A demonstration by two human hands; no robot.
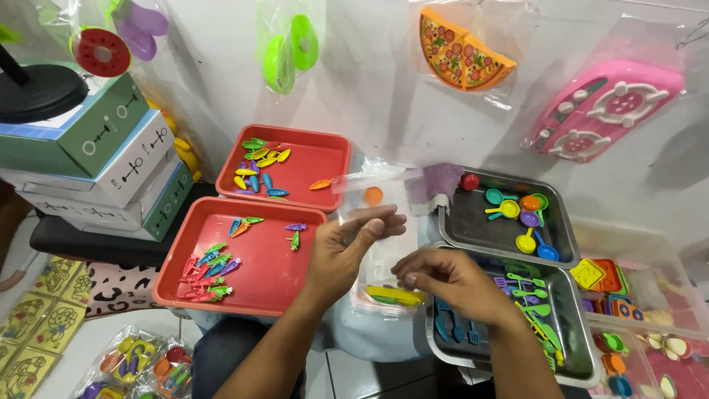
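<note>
The clear plastic bag (377,236) stands upright between the two hands, its long axis running from the open mouth at the top down to the yellow and green toy pieces (395,295) settled at its bottom. The left hand (347,251) pinches the bag's upper left edge, thumb and fingers closed on the thin film. The right hand (447,281) sits lower and to the right of the bag, fingers curled at its lower edge; whether they grip the film or only touch it I cannot tell. An orange disc (374,195) shows through near the bag's top. Left of the bag lies a glossy red tray (255,288) with small carrot shapes (210,273); right of it a dull metal tray (572,325) holds green and blue toy utensils (535,295)
</note>
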